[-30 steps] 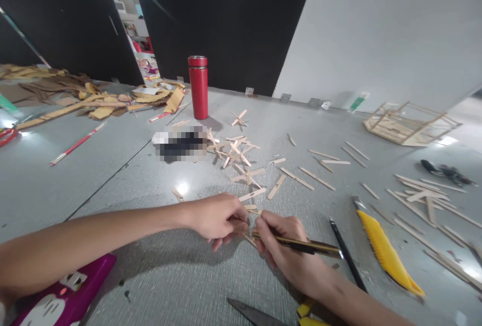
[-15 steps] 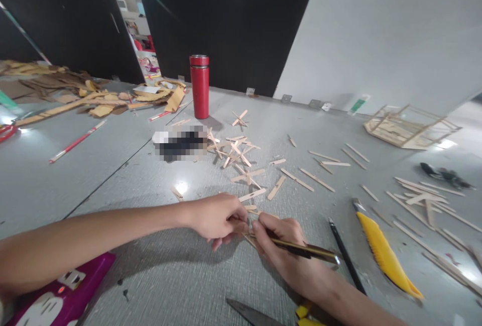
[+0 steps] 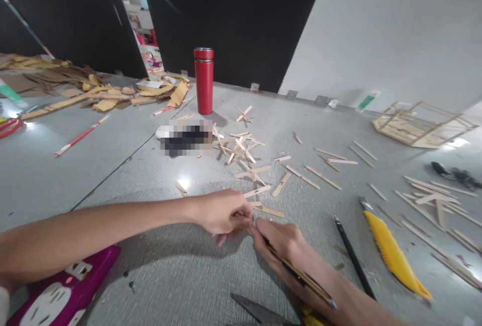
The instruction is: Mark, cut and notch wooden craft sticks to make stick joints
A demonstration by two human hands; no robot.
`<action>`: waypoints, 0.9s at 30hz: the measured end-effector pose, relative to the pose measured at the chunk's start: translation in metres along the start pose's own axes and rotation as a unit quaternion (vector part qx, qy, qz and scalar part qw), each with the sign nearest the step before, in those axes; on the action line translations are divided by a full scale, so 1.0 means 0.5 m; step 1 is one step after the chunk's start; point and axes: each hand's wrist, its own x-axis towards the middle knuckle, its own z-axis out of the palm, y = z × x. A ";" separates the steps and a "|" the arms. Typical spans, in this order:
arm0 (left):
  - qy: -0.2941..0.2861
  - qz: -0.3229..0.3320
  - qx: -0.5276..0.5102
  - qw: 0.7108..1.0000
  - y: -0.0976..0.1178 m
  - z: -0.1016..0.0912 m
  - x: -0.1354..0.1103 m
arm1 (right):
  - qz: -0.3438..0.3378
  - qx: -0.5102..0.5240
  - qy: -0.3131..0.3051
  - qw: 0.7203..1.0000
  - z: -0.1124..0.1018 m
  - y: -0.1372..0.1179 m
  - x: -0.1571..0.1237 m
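Note:
Near the middle of the table my left hand [image 3: 226,213] is closed, pinching what looks like a small wooden stick, mostly hidden by the fingers. My right hand [image 3: 280,243] meets it at the fingertips, closed around a slim gold-and-black pen-shaped tool [image 3: 301,277]. The tool's back end points toward me at lower right; its tip is hidden between the hands. Just beyond the fingers lie flat wooden craft sticks [image 3: 271,212], and past them several sticks joined in crossed shapes [image 3: 241,150].
Right of my hands lie a black pen [image 3: 354,255] and a yellow utility knife [image 3: 395,253], with loose sticks [image 3: 429,200] farther right. Scissors [image 3: 259,311] sit at the front edge, a purple case [image 3: 75,286] under my left forearm. A red flask [image 3: 204,82] and stick frame [image 3: 417,127] stand behind.
My right hand has turned, so the tool's back end now points more down toward me. The stick between the fingers shows less. The view has shifted slightly.

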 end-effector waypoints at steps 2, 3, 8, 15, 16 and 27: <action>-0.002 -0.007 -0.008 1.000 0.000 0.000 0.001 | 0.013 0.006 0.010 1.000 -0.001 -0.001 0.002; -0.003 -0.011 -0.012 1.000 0.001 0.000 0.001 | 0.024 0.008 0.023 0.999 -0.001 0.000 0.003; -0.006 -0.023 -0.019 1.000 0.005 0.001 0.003 | 0.078 0.035 0.081 0.993 0.002 0.017 0.005; -0.009 -0.022 -0.015 1.000 0.007 -0.001 0.000 | 0.106 0.101 0.085 0.986 0.000 0.009 -0.005; -0.010 -0.022 -0.014 1.000 0.007 -0.001 0.000 | 0.108 0.105 0.089 0.985 0.000 0.008 -0.006; -0.007 -0.033 -0.008 0.999 0.011 -0.001 0.001 | 0.087 0.068 0.086 0.990 0.000 0.016 -0.003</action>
